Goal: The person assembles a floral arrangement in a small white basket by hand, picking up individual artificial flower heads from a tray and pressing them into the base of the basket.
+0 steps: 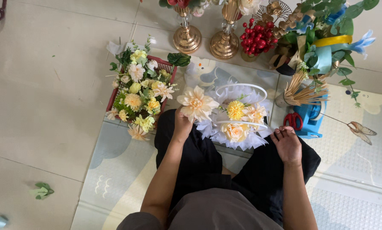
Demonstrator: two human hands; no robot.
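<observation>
While a peach flower (196, 103) is gripped in the left hand (182, 126), raised just left of the white basket (238, 117), the right hand (287, 145) is rested open on the knee, near the scissors (292, 120).

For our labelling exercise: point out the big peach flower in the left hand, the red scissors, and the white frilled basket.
peach flower (196, 103), head view, centre of the bloom.
red scissors (292, 120), head view, on the handles.
white frilled basket (241, 87), head view, top of its arched handle.

You sit on a patterned play mat (353, 157) over pale tiled floor (41, 106); on them rest a red crate of flowers (137, 96), two gold stands (186, 38), a blue tape dispenser (311, 121), red scissors (292, 120)
</observation>
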